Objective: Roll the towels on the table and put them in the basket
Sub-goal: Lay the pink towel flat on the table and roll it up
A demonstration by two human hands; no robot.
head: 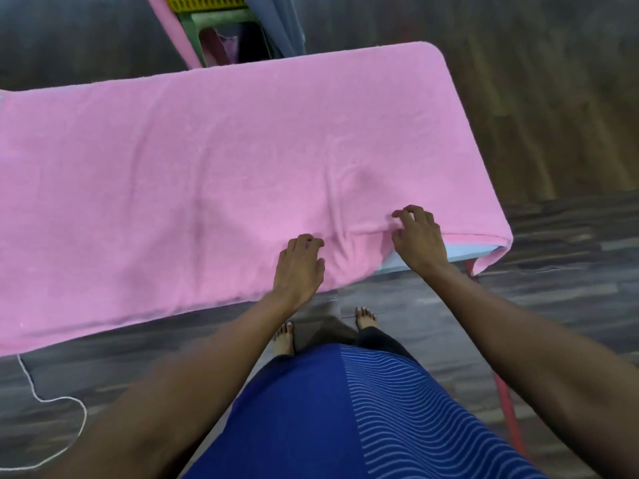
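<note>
Head view: shows one pink towel (pixel 207 160) spread flat across the table (pixel 463 252), covering nearly all of it and hanging over the near and right edges. Leaves only a pale strip of table bare at the near right corner. No roll begun: lies open at full length, with just a few creases bunched up between the two hands.

Grips the near edge with the right hand (pixel 418 240), fingers curled and pinching a small fold just beside that bare corner. Sets the left hand (pixel 299 267) on the towel a little to the left, fingers bent with tips dug in, seemingly gathering it too. Looks like the very start of the first roll, or a last straightening before it.

Leaves everything to do: rolling this towel along its length, carrying it off, dropping it in.

Puts the yellow basket (pixel 204 1) well beyond the table's far edge, on a green stool (pixel 221 25), cut off by the top of the frame, so cannot tell whether holding any rolls. Shows pink cloth (pixel 169 32) and grey-blue cloth (pixel 280 25) hanging beside the stool, possibly further towels. On the floor (pixel 570 133), a white cord (pixel 52 402) at the left and a red table leg (pixel 505 392) at the right.
</note>
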